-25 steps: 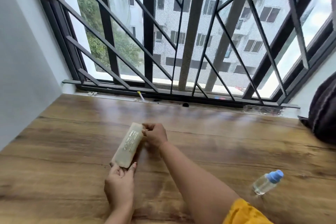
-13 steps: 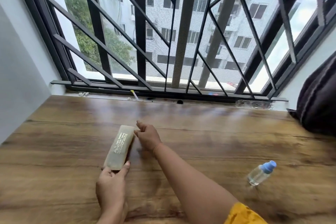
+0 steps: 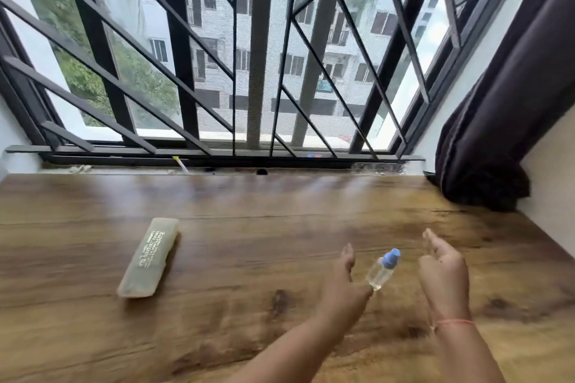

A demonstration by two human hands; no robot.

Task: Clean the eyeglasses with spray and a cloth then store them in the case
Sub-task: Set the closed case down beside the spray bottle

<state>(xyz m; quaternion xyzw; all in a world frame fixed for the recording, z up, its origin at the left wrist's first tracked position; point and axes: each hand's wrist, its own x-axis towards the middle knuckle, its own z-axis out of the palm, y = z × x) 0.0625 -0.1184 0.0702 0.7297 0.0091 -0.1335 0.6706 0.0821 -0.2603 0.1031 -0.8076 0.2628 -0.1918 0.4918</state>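
Eyeglasses aren't visible, probably inside the pale-green oblong plastic case [image 3: 149, 258] well left of the small clear blue-capped spray bottle [image 3: 383, 269], and with my left hand [image 3: 345, 280] and right hand [image 3: 443, 270] flanking that bottle, fingers loose and empty, a sloppy grab could roll it away.

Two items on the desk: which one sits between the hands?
The spray bottle, clear with a blue cap, between the left hand and right hand. The greenish case lies off to the left, apart from both hands.
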